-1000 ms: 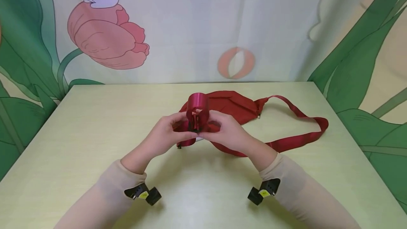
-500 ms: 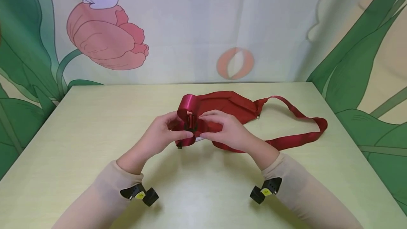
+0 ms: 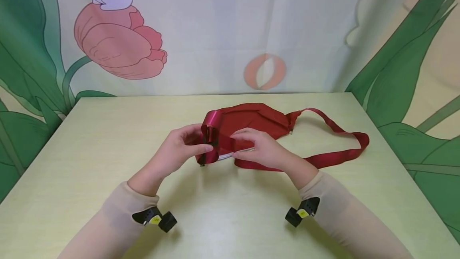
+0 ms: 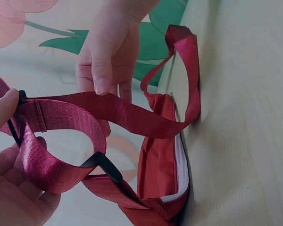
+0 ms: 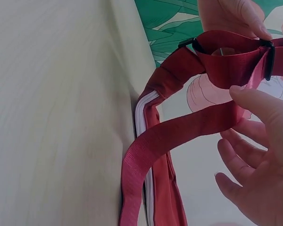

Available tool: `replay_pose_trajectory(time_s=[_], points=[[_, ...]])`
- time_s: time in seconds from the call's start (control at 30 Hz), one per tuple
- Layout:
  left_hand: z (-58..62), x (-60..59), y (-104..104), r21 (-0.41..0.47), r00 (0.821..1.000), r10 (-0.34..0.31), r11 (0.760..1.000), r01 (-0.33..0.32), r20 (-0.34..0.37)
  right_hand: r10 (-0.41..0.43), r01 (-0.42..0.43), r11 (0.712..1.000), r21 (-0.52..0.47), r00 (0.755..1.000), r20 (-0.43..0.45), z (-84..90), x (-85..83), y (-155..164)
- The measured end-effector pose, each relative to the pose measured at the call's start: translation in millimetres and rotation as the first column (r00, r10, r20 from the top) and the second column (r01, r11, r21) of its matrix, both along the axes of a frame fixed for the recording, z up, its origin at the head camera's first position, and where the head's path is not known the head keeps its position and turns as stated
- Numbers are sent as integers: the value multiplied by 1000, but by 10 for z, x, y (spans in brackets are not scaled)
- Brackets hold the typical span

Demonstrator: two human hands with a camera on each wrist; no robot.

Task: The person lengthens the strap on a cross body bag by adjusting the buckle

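Note:
A red waist bag point(image 3: 255, 119) lies on the pale table point(image 3: 108, 139), its white zip edge point(image 4: 180, 160) facing me. Its long red strap point(image 3: 338, 155) trails right and curves back to my hands. My left hand point(image 3: 201, 141) grips the short strap loop point(image 4: 52, 160) at the black slider buckle point(image 3: 210, 137), thumb on top. My right hand point(image 3: 240, 145) pinches the flat strap point(image 5: 179, 132) just right of the buckle, between thumb and fingers. The right wrist view shows the loop point(image 5: 226, 61) held by the left hand's fingers point(image 5: 231, 16).
A painted flower-and-leaf backdrop point(image 3: 118, 43) hangs right behind the table's far edge. Bare tabletop lies left of the bag and in front of my hands. Small black cameras sit on both wrists point(image 3: 156, 219).
The strap loop that stood upright above my hands has shrunk and dropped towards the left. My right hand has slid a little right along the strap, and both hands have lowered.

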State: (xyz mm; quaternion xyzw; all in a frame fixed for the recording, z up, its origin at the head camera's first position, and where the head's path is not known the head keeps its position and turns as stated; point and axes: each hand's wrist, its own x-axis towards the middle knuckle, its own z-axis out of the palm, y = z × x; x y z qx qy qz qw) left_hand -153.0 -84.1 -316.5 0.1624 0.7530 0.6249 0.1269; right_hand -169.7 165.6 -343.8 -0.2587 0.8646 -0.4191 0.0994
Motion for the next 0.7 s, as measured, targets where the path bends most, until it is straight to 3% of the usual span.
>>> replay_pose_trajectory(time_s=[0.27, 0.57, 0.7], points=[[-6, 15, 12, -41, 1000, 6, 999, -5, 23, 44, -44, 999, 10, 999, 4, -19, 22, -45], [7, 25, 35, -51, 1000, -1, 999, 1, 8, 52, -46, 973, -224, 998, 22, 36, 84, -234], [7, 23, 57, -38, 1000, -11, 999, 11, 4, -5, -1, 970, -242, 1000, -24, 45, 101, -287]])
